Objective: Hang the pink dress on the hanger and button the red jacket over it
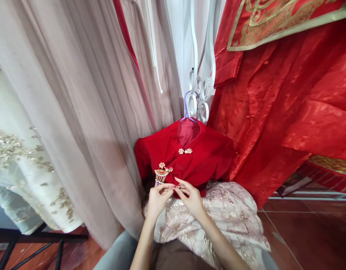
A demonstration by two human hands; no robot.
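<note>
A red velvet jacket (201,159) hangs in front of me on a purple hanger (186,103). At its collar is a flower-shaped clasp (185,151), its two halves together. Lower on the front sits a fan-shaped tassel brooch (161,172). My left hand (160,197) and my right hand (190,195) meet at the jacket's lower front. Both pinch at a small flower clasp (176,186), which is partly covered by the fingers. Below the jacket spreads a pale skirt (229,213) with a shiny floral pattern, over my lap.
Sheer pinkish-grey curtain-like fabric (85,112) hangs at the left, beside a white gown with gold appliqué (23,157). Red satin garments (263,101) hang at the right. A white scrolled metal stand (206,82) holds the hanger. Black metal legs (59,255) stand at lower left.
</note>
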